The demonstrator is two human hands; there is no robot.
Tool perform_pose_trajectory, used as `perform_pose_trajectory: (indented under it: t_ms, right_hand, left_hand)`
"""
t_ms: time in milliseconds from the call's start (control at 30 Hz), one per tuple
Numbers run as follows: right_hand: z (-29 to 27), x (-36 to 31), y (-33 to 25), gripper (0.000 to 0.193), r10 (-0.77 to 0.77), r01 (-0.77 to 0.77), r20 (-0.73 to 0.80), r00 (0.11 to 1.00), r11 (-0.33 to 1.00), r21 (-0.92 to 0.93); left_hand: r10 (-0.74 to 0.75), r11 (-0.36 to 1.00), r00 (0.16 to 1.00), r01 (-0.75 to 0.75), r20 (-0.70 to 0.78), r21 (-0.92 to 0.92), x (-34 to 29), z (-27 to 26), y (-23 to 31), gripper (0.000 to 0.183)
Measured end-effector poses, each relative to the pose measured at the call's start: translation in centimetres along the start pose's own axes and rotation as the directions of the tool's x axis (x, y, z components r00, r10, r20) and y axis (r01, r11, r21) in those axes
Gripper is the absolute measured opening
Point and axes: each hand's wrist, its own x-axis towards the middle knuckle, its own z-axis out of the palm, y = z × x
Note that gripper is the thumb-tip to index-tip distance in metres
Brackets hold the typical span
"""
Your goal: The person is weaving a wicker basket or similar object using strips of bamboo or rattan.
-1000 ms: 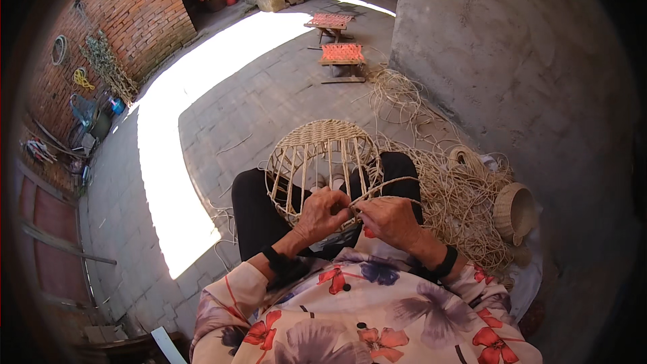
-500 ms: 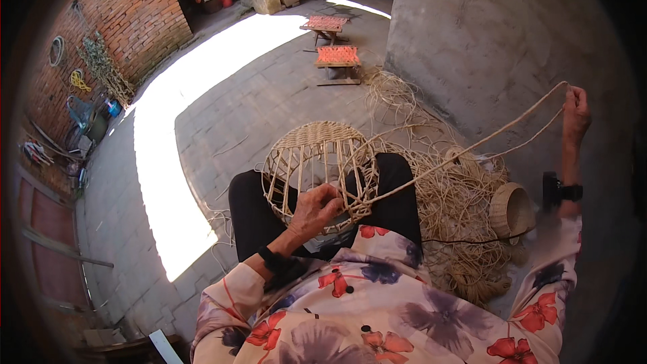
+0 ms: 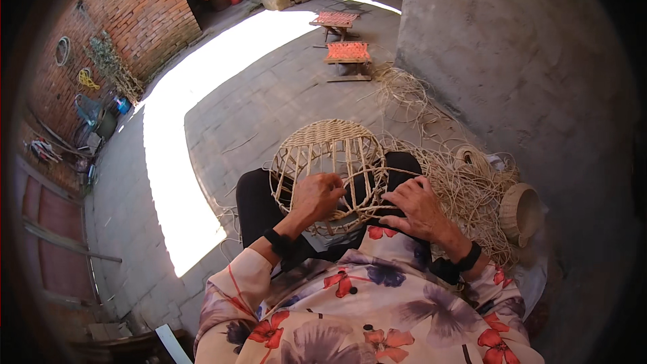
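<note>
A half-woven cord basket (image 3: 329, 133) rests across my lap, with close weave at its far end and open ribs along its sides. My left hand (image 3: 315, 197) is closed on the ribs at its near side, its fingertips partly hidden among them. Just right of the basket, my right hand (image 3: 419, 210) has its thumb and fingers apart, close to the near rim. A strand of cord (image 3: 397, 170) runs from the basket's side toward the right hand's fingers; whether they touch it I cannot tell.
A tangled heap of cord (image 3: 448, 192) lies on the floor to my right, beside a small round woven basket (image 3: 520, 210). Two low stools (image 3: 348, 52) with red woven seats stand ahead. A grey wall (image 3: 512, 47) rises on the right; a brick wall (image 3: 135, 17) stands at far left.
My right hand has come down from far out on the right, where it held the cord stretched, to beside the basket. The long loop is no longer taut. My left hand remains at the basket.
</note>
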Motion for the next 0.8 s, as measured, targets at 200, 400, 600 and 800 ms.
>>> perform_pose_trajectory:
  t_ms: [200, 400, 600, 800]
  right_hand:
    - [-3.6, -0.8, 2.5, 0.026, 0.422, -0.304, -0.164, 0.892, 0.826, 0.474]
    - [-8.4, -2.9, 10.6, 0.021, 0.367, -0.593, -0.577, 0.730, 0.760, -0.267]
    - [-0.1, 2.8, -3.1, 0.033, 0.006, 0.008, -0.070, 0.997, 0.979, 0.202]
    - [5.8, 3.4, -4.5, 0.024, -0.116, 0.114, 0.015, 0.993, 0.989, 0.096]
  left_hand:
    - [0.020, 0.983, 0.997, -0.007, -0.069, 0.183, 0.4, 0.2, 0.3, 0.016]
    - [0.061, 0.935, 0.996, -0.034, -0.067, 0.354, 1.6, 1.9, 0.4, 0.018]
    - [0.067, 0.945, 0.993, -0.032, -0.096, 0.326, 1.5, 2.6, -0.2, 0.020]
    - [0.066, 0.997, 0.994, -0.070, -0.088, -0.037, 0.8, 0.7, -0.3, 0.031]
